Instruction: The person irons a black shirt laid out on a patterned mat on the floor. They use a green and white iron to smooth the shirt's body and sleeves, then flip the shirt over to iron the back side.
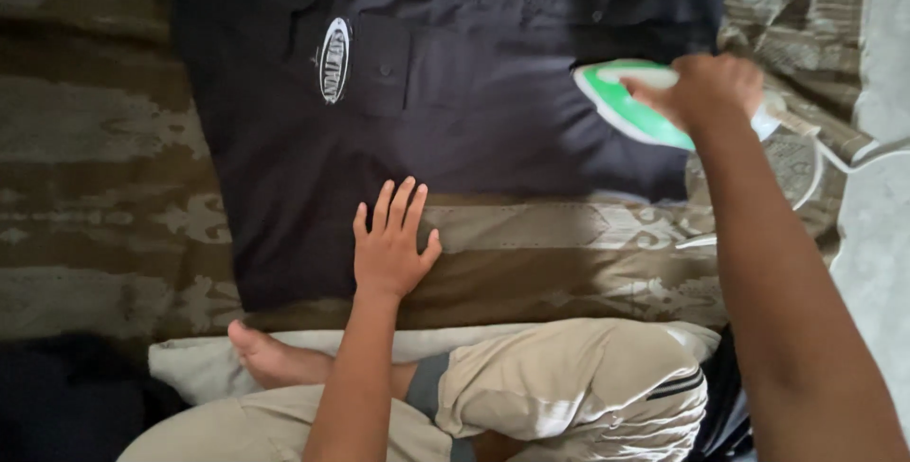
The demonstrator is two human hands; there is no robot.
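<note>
dark shirt [455, 92] flat, green-white iron [630, 107] atop

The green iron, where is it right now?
The green and white iron sits at upper right in the head view, on the dark button-up shirt, gripped by the right hand.

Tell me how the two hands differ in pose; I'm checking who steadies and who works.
The left hand lies flat, fingers spread, on the lower edge of the dark shirt; the right hand is closed around the handle of the green and white iron. The left hand is empty; the right grips a tool. The left is near the body; the right reaches farther out. Both are over the shirt.
</note>
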